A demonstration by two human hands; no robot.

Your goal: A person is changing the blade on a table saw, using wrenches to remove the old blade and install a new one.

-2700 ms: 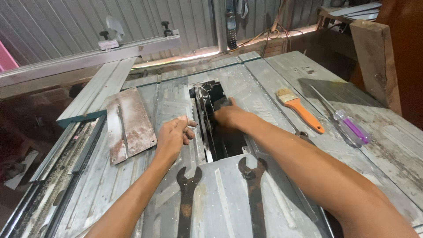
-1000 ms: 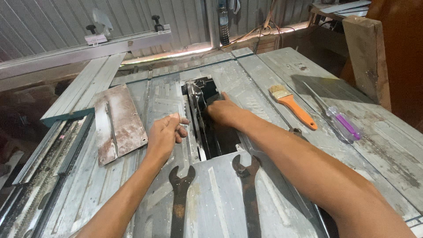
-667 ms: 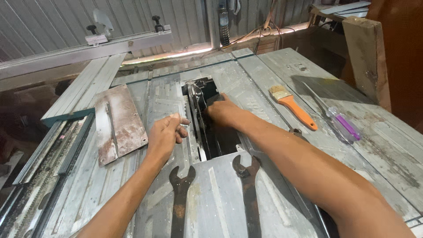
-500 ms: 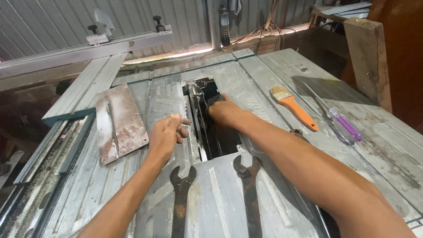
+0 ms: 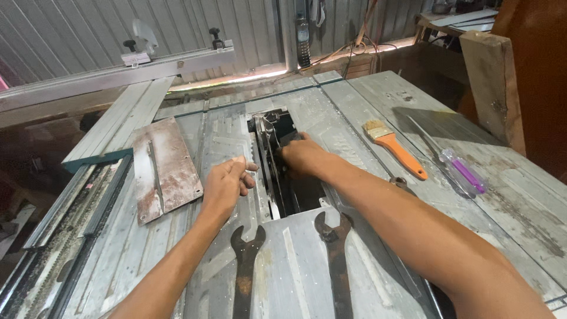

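saw blade (image 5: 267, 155) upright, runs front-back, hands (image 5: 227, 182) flanking

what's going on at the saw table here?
A person is working at the open blade slot of a metal table saw. Their right hand reaches down into the slot beside the saw blade; the left hand rests on the table at the slot's edge, fingers curled. The rusty cover plate lies off to the left. Two rusty open-ended wrenches lie in front, untouched. An orange-handled brush and a purple-handled screwdriver lie to the right.
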